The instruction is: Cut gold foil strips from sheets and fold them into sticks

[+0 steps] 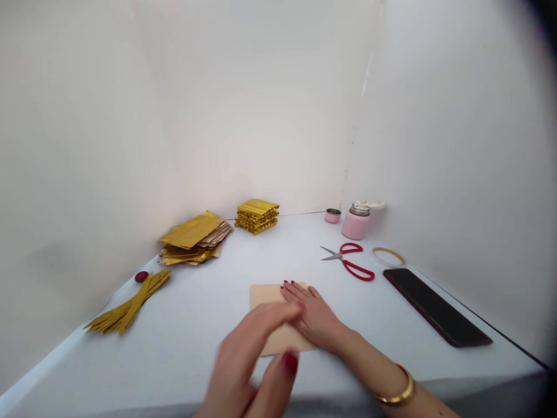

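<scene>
A square of plain beige paper [261, 294] lies on the white table in front of me. My right hand [311, 310] rests flat on its right part, fingers stretched out, with a gold bangle at the wrist. Nearer the camera, my left hand [248, 360] is raised in front of the sheet and hides part of it. Its thumb and bent forefinger are apart, with nothing visible between them; the other fingers are hidden.
At the left are a fan of gold strips [133, 305], a dark red round object [141, 277] and a stack of gold-faced sheets [195, 238]. Behind stands a gold ridged stack [256, 216]. To the right lie red-handled scissors [348, 258], a pink jar [355, 223], its pink lid [333, 216], a tape ring [389, 256] and a black slab [437, 306].
</scene>
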The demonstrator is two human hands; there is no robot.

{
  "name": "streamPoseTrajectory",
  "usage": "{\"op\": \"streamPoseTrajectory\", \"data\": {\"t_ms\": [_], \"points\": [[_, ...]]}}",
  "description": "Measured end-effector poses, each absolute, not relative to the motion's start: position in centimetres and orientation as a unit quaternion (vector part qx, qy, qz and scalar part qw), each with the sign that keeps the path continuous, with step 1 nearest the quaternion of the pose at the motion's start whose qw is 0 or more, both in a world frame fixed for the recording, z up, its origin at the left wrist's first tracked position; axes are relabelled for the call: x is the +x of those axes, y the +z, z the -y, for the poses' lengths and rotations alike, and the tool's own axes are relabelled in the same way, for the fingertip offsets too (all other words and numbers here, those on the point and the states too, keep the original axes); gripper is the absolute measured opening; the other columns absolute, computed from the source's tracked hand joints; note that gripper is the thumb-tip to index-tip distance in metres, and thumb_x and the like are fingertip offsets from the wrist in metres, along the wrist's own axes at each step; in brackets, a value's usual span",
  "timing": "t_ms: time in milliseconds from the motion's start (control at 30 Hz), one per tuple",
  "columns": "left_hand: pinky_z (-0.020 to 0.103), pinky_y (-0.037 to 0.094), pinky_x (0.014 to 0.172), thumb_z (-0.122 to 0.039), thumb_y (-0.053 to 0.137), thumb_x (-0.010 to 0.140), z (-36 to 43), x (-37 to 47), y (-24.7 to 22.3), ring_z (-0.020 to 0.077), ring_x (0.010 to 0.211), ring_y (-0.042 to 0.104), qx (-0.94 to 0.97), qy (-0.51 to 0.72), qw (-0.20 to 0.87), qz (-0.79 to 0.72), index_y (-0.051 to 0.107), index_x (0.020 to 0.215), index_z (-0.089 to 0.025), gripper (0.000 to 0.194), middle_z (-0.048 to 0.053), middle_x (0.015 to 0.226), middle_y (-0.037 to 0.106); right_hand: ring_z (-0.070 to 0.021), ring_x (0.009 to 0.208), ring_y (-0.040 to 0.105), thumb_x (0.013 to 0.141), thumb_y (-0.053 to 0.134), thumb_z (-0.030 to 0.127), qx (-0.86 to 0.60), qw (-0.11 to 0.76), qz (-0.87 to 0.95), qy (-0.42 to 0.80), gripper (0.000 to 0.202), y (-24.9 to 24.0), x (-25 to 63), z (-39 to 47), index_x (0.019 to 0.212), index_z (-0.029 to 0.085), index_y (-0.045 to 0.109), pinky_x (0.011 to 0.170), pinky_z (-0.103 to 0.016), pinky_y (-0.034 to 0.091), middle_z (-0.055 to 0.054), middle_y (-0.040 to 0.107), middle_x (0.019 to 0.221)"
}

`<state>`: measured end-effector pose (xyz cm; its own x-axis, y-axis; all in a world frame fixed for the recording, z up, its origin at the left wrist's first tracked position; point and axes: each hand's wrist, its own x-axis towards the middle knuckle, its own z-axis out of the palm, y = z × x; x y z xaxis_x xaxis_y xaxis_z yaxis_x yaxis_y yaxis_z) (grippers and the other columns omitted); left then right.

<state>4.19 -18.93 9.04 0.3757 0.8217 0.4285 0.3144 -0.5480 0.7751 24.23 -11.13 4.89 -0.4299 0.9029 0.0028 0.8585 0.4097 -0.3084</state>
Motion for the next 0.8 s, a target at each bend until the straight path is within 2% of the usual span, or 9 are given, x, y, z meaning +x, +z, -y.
{"op": "streamPoseTrajectory", "data": {"t_ms": [33, 133, 233, 433, 567, 633, 667, 733, 800], "points": [[0.040, 0.035, 0.101, -0.037, 0.040, 0.091, 17.9, 5.1, 9.6, 0.0247, 0.122, 0.041, 0.783, 0.398, 0.297, -0.376, 0.044, 0.128, -0.025, 0.039, 0.006, 0.132, 0.047, -0.0235, 0.133, 0.019, 0.089, 0.029, 0.044, -0.527, 0.085, 0.836, 0.129, 0.054, 4.9, 24.2, 11.1, 0.138, 0.022, 0.027, 0.104, -0.050, 0.017, -0.007, 0.025, 0.145], [0.047, 0.026, 0.104, -0.033, 0.030, 0.092, 14.8, 7.1, 9.0, 0.0250, 0.132, 0.023, 0.865, 0.183, 0.222, -0.410, 0.027, 0.138, -0.014, 0.050, 0.010, 0.144, 0.026, -0.0226, 0.133, 0.020, 0.090, 0.029, 0.039, -0.523, 0.084, 0.839, 0.121, 0.051, 4.9, 24.1, 11.2, 0.138, 0.023, 0.028, 0.103, -0.049, 0.020, -0.005, 0.026, 0.145], [0.053, 0.021, 0.103, -0.039, 0.027, 0.091, 12.2, 7.1, 6.6, 0.0281, 0.132, 0.019, 0.870, 0.076, 0.123, -0.472, 0.027, 0.137, -0.008, 0.056, 0.014, 0.144, 0.024, -0.0218, 0.133, 0.020, 0.091, 0.027, 0.039, -0.522, 0.080, 0.842, 0.111, 0.051, 4.9, 23.9, 11.2, 0.139, 0.022, 0.027, 0.104, -0.048, 0.020, -0.005, 0.025, 0.145], [0.048, 0.021, 0.104, -0.049, 0.027, 0.089, 10.6, 5.1, 4.9, 0.0278, 0.132, 0.020, 0.870, 0.067, 0.090, -0.481, 0.029, 0.137, -0.008, 0.063, 0.015, 0.144, 0.024, -0.0212, 0.133, 0.021, 0.090, 0.026, 0.047, -0.551, 0.075, 0.825, 0.101, 0.055, 4.6, 25.5, 10.8, 0.139, 0.022, 0.027, 0.104, -0.045, 0.021, -0.005, 0.024, 0.145], [0.048, 0.020, 0.104, -0.049, 0.028, 0.088, 10.7, 5.1, 5.0, 0.0289, 0.132, 0.020, 0.869, 0.069, 0.083, -0.482, 0.028, 0.137, -0.008, 0.064, 0.014, 0.144, 0.025, -0.0292, 0.131, 0.023, 0.090, 0.025, 0.041, -0.617, 0.074, 0.779, 0.080, 0.055, 4.8, 27.9, 10.5, 0.138, 0.014, 0.029, 0.099, -0.056, 0.023, -0.014, 0.027, 0.144], [0.048, 0.020, 0.104, -0.048, 0.027, 0.088, 10.7, 5.2, 4.8, 0.0292, 0.132, 0.019, 0.869, 0.071, 0.083, -0.483, 0.028, 0.137, -0.008, 0.063, 0.014, 0.144, 0.024, -0.0327, 0.132, 0.019, 0.090, 0.024, 0.038, -0.637, 0.079, 0.764, 0.065, 0.056, 5.0, 28.0, 10.8, 0.138, 0.009, 0.028, 0.097, -0.060, 0.021, -0.018, 0.023, 0.144], [0.049, 0.019, 0.104, -0.048, 0.028, 0.088, 10.7, 5.3, 4.7, 0.0293, 0.132, 0.019, 0.869, 0.072, 0.083, -0.483, 0.028, 0.137, -0.008, 0.063, 0.014, 0.144, 0.024, -0.0319, 0.133, 0.016, 0.091, 0.023, 0.037, -0.635, 0.082, 0.766, 0.060, 0.056, 5.1, 27.7, 11.1, 0.138, 0.008, 0.027, 0.099, -0.059, 0.019, -0.017, 0.019, 0.145], [0.049, 0.018, 0.104, -0.047, 0.028, 0.088, 10.6, 5.2, 4.6, 0.0291, 0.132, 0.018, 0.869, 0.071, 0.083, -0.482, 0.028, 0.137, -0.009, 0.063, 0.014, 0.144, 0.023, -0.0232, 0.134, 0.014, 0.091, 0.024, 0.037, -0.601, 0.083, 0.792, 0.065, 0.053, 5.2, 26.2, 12.0, 0.140, 0.016, 0.024, 0.104, -0.049, 0.019, -0.007, 0.015, 0.148], [0.048, 0.018, 0.104, -0.046, 0.028, 0.089, 10.5, 5.1, 4.6, 0.0284, 0.132, 0.018, 0.870, 0.068, 0.084, -0.482, 0.028, 0.137, -0.009, 0.061, 0.014, 0.145, 0.023, -0.0157, 0.133, 0.018, 0.089, 0.029, 0.044, -0.540, 0.069, 0.834, 0.089, 0.053, 5.2, 24.2, 13.2, 0.139, 0.027, 0.024, 0.107, -0.038, 0.019, 0.003, 0.021, 0.147]]}}
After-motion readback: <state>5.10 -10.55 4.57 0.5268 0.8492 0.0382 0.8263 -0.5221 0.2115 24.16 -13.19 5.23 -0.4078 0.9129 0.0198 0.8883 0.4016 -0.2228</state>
